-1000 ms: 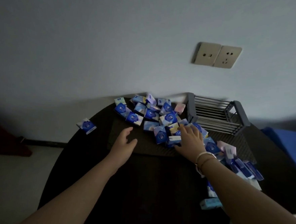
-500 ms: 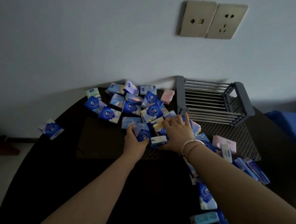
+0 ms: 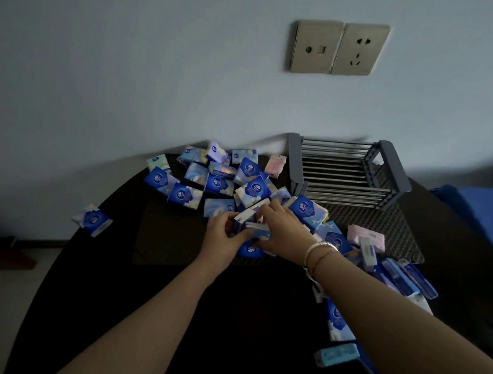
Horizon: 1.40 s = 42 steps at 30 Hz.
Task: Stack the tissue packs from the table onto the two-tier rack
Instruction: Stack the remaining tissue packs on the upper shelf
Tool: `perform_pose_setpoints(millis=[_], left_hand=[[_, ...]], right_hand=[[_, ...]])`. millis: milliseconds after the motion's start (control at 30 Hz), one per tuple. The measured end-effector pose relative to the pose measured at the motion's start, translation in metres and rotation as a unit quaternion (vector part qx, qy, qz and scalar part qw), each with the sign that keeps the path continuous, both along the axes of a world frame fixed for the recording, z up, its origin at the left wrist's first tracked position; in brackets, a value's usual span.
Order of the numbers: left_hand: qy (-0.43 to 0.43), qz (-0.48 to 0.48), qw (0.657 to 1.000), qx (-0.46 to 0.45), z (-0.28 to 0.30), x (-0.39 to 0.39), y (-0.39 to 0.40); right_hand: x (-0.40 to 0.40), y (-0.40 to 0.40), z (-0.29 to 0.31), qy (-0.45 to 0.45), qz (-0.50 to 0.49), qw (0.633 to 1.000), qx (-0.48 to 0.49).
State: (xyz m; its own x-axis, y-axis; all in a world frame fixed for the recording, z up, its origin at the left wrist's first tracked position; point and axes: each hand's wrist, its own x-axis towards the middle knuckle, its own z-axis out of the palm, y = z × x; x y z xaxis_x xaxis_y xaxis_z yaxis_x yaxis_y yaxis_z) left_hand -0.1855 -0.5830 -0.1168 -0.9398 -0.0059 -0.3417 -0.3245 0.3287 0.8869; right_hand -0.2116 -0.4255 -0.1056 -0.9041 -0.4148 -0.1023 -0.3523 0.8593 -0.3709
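- Left hand [image 3: 223,237] was curled round a few tissue packs [image 3: 244,220] at the near edge of the pile.
- Right hand [image 3: 284,233] gripped the same bundle from the other side, fingers bent over it; bracelets [image 3: 319,251] on the wrist.
- Remaining packs lay scattered on the dark round table [image 3: 172,313], one lone pack [image 3: 92,220] well apart to the left.
- Rack [image 3: 348,172] stood at the wall, right of the pile, top tier bare.
- Wall sockets [image 3: 339,48] above the rack.
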Motion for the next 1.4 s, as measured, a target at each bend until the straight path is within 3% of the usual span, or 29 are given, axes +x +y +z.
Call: perform_pose_setpoints(millis=[200,400,567,800,900,967,1133,1333,1400], left_hand=[[0.047,0.002,0.997,0.066,0.058,0.040,-0.024],[0.087,0.031,0.980,0.178,0.116,0.092,-0.040],[0.068,0.032,0.952,0.296,0.165,0.132,-0.024],[0.069,0.022,0.933,0.352,0.214,0.185,0.014],[0.077,-0.028,0.922,0.378,0.232,0.206,0.040],[0.099,-0.055,0.923,0.369,0.245,0.221,0.067],[0.191,-0.098,0.932,0.293,0.265,0.259,0.142],[0.201,-0.164,0.917,0.301,0.267,0.292,0.233],[0.188,-0.202,0.910,0.310,0.265,0.300,0.259]], right_hand=[[0.046,-0.012,0.057,-0.062,-0.105,0.976,-0.181],[0.121,-0.026,0.133,-0.109,-0.201,0.912,-0.341],[0.190,-0.024,0.188,-0.101,-0.278,0.821,-0.488],[0.268,0.017,0.234,-0.085,-0.310,0.664,-0.676],[0.286,0.042,0.243,0.032,-0.398,0.668,-0.628],[0.298,0.053,0.249,0.060,-0.415,0.666,-0.617],[0.331,0.091,0.265,0.038,-0.366,0.679,-0.635],[0.364,0.179,0.269,-0.063,-0.276,0.630,-0.723],[0.373,0.211,0.264,-0.092,-0.225,0.631,-0.737]])
